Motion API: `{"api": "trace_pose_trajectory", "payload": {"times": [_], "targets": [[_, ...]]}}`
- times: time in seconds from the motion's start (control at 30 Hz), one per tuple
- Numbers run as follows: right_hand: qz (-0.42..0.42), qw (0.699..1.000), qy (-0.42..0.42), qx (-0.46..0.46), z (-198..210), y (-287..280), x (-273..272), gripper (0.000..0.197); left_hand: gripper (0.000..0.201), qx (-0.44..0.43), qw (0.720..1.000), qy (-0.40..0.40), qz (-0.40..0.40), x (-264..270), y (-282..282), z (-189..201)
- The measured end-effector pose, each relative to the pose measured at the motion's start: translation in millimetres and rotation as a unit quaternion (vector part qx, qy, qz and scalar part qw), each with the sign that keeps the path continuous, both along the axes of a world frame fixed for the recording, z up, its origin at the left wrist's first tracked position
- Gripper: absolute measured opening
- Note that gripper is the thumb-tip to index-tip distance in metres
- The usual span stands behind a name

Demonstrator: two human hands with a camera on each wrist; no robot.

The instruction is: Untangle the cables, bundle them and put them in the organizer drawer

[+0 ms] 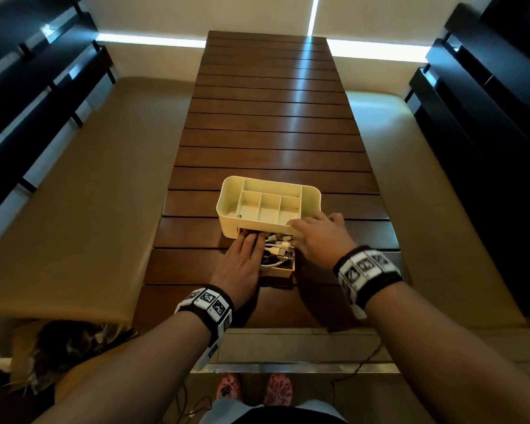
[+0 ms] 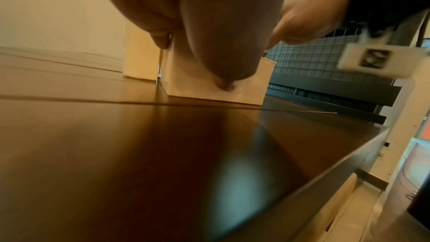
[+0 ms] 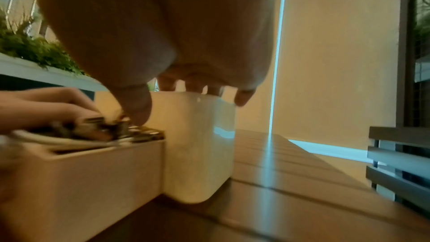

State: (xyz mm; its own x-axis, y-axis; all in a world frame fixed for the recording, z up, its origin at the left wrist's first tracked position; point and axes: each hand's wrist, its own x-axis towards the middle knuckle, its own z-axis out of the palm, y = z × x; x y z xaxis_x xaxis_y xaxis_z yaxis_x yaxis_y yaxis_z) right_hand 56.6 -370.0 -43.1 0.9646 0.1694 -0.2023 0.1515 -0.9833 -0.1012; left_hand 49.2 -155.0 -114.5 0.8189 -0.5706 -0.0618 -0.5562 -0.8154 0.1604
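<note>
Cables under both hands at the half-open drawer

Cables [image 1: 277,249], white with pale plug ends, lay heaped in the drawer [image 1: 283,272], which stood pulled out from the near face of the cream organizer [image 1: 227,206] toward the person. The left hand [image 1: 240,261] lay flat over the left part of the heap, fingers straight and reaching into the slot under the organizer's body; in the left wrist view its thumb [image 2: 227,84] pressed the drawer's outer side wall [image 2: 186,84]. The right hand [image 1: 317,237] rested on the organizer's near right corner, fingers spread loosely over the rim, while its thumb [image 3: 137,106] dipped to the cables at the drawer's right edge. Whether that thumb pinched anything could not be told; the wrist picture was blurred there.

The organizer was smooth, glossy plastic with rounded corners, its top split by thin walls into one long tray and three small cells. The drawer was a plain square-edged box of the same cream. Both sat on a dark, polished wooden table [image 1: 270,117] of crosswise slats.
</note>
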Motion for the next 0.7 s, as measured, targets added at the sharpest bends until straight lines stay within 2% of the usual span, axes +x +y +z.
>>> {"api": "trace_pose_trajectory", "payload": {"times": [0.1,0.17,0.23,0.3,0.4,0.5,0.57,0.7], "targets": [[-0.059,0.985,-0.153,0.051,-11.2,17.8,-39.7,0.046,0.075,0.010,1.000,-0.005,-0.002,2.0,0.3,-4.5],[-0.057,0.968,-0.225,0.098,-18.4,34.0,-57.8,0.046,0.076,0.017,1.000,-0.001,-0.002,3.0,0.3,-9.4],[-0.031,0.969,-0.216,0.117,-26.7,49.1,-60.8,0.050,0.076,0.026,1.000,0.009,-0.009,4.5,0.4,-11.7],[-0.009,0.981,-0.163,0.105,-39.0,59.7,-55.7,0.057,0.075,0.028,0.999,0.002,-0.027,5.1,0.9,-10.6],[0.003,0.991,-0.111,0.077,-60.2,64.6,-51.7,0.073,0.077,-0.029,0.998,-0.030,-0.050,4.1,2.2,-5.5],[0.014,0.988,-0.126,0.093,-74.5,59.1,-51.4,0.074,0.088,-0.086,0.996,-0.004,-0.038,1.6,7.2,4.5],[0.030,0.984,-0.147,0.100,-80.9,57.1,-51.0,0.077,0.087,-0.083,0.996,0.030,-0.026,2.3,15.9,17.5],[0.022,0.980,-0.171,0.096,-89.7,60.7,-54.0,0.081,0.064,-0.145,0.988,-0.057,0.008,38.9,33.4,70.9]]}}
